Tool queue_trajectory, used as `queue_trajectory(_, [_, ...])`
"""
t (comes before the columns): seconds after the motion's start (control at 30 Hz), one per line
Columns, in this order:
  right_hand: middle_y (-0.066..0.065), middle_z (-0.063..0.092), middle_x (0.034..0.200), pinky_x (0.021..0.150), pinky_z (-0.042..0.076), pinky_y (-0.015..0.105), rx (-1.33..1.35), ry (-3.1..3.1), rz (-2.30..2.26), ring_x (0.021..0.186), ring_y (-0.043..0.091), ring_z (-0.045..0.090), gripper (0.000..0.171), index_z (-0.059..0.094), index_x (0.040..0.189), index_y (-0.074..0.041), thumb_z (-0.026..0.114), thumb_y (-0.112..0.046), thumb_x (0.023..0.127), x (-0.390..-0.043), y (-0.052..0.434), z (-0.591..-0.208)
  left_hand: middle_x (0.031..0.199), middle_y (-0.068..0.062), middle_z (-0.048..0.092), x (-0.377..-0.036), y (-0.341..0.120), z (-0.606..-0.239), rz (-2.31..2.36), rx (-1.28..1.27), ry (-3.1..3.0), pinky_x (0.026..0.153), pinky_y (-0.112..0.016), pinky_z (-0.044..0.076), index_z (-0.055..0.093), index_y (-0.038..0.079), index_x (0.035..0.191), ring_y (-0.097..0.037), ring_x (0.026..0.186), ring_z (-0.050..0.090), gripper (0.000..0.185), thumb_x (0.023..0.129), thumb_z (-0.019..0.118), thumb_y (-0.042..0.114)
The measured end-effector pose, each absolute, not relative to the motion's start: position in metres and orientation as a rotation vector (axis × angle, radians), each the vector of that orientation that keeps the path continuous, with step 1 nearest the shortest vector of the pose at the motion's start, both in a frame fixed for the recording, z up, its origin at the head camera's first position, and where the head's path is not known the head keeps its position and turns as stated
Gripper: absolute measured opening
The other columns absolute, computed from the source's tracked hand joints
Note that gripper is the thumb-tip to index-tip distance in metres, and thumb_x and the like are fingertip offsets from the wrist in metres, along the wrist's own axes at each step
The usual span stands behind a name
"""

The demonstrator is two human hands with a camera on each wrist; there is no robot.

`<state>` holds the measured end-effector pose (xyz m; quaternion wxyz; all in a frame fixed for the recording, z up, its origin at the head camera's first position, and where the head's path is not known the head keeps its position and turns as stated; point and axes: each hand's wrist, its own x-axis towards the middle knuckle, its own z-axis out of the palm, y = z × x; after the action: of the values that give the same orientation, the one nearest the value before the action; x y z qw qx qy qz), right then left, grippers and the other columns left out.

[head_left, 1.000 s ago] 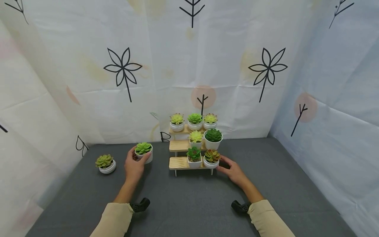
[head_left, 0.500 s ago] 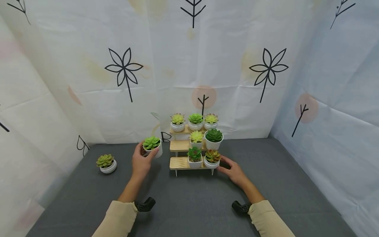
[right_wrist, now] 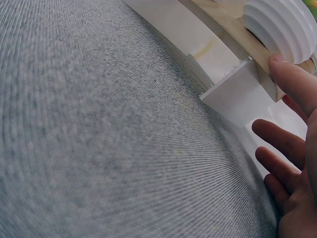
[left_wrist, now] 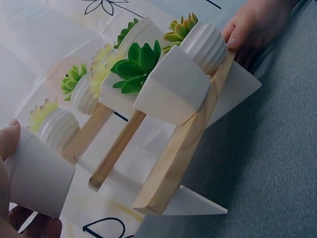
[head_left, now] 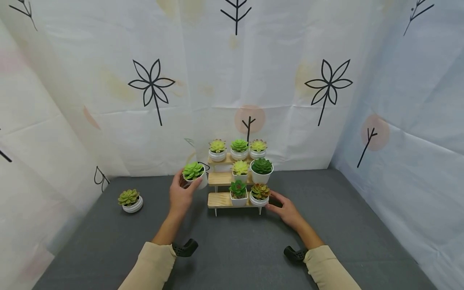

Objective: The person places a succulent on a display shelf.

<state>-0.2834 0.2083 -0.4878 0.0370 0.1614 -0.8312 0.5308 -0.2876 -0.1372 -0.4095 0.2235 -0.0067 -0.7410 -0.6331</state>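
Just left of the wooden stand (head_left: 221, 178) — left hand (head_left: 180, 194) gripping a white potted succulent (head_left: 194, 175); right hand (head_left: 286, 209), fingers relaxed, touching its right end.

Soft, even light surrounds my wooden stand (head_left: 221, 199); faint shadows beneath it, wide-angle bending at edges, wrist views blurry.

White fabric walls (head_left: 232, 72) printed with black flowers and twigs enclose a grey cloth floor (head_left: 232, 249).
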Motion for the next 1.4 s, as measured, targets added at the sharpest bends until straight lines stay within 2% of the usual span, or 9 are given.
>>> queue_trajectory(0.17, [0.026,0.053,0.134,0.1,0.034,0.058,0.489,-2.562,1.617,0.127,0.042,0.045,0.056,0.046,0.141,0.004,0.067,-0.01,0.092,-0.28,0.205,-0.483,0.132,-0.021,0.053,-0.291,-0.129,-0.408,-1.756,-0.024,-2.028,0.097,-0.046,0.042,0.044,-0.001,0.142,-0.033,0.118,0.052,0.068,0.084,0.078,0.015])
queue_trajectory(0.33, [0.03,0.052,0.132,0.099,0.034,0.06,0.512,-2.569,1.622,0.126,0.046,0.044,0.055,0.045,0.139,0.009,0.066,-0.007,0.091,-0.267,0.199,-0.461,0.131,-0.019,0.053,-0.295,-0.126,-0.406,-1.758,-0.029,-2.023,0.096,-0.045,0.042,0.045,0.001,0.141,-0.031,0.117,0.053,0.067,0.085,0.078,0.016])
queue_trajectory(0.53, [0.03,0.052,0.132,0.1,0.034,0.06,0.507,-2.577,1.626,0.126,0.046,0.044,0.055,0.045,0.139,0.009,0.066,-0.008,0.092,-0.26,0.198,-0.452,0.131,-0.022,0.053,-0.298,-0.12,-0.403,-1.759,-0.045,-2.032,0.096,-0.046,0.043,0.044,-0.001,0.142,-0.034,0.117,0.053,0.069,0.084,0.078,0.015])
queue_trajectory(0.87, [0.03,0.053,0.132,0.1,0.033,0.06,0.517,-2.577,1.618,0.126,0.046,0.044,0.055,0.045,0.139,0.009,0.066,-0.008,0.091,-0.262,0.199,-0.455,0.128,-0.021,0.057,-0.3,-0.109,-0.403,-1.74,-0.087,-2.073,0.093,-0.047,0.045,0.046,0.003,0.142,-0.033,0.114,0.056,0.07,0.083,0.08,0.019])
queue_trajectory(1.1, [0.024,0.055,0.133,0.1,0.034,0.058,0.514,-2.553,1.604,0.127,0.041,0.045,0.056,0.048,0.141,0.002,0.068,-0.013,0.091,-0.282,0.207,-0.487,0.129,-0.02,0.056,-0.302,-0.105,-0.405,-1.736,-0.07,-2.141,0.094,-0.045,0.045,0.044,0.005,0.144,-0.031,0.117,0.055,0.072,0.083,0.079,0.023])
queue_trajectory(1.4, [0.024,0.055,0.133,0.101,0.033,0.059,0.51,-2.558,1.605,0.128,0.041,0.044,0.057,0.048,0.141,0.001,0.069,-0.017,0.091,-0.283,0.208,-0.487,0.132,-0.023,0.052,-0.303,-0.1,-0.405,-1.734,-0.073,-2.211,0.096,-0.047,0.043,0.039,0.005,0.147,-0.034,0.121,0.052,0.079,0.084,0.079,0.028])
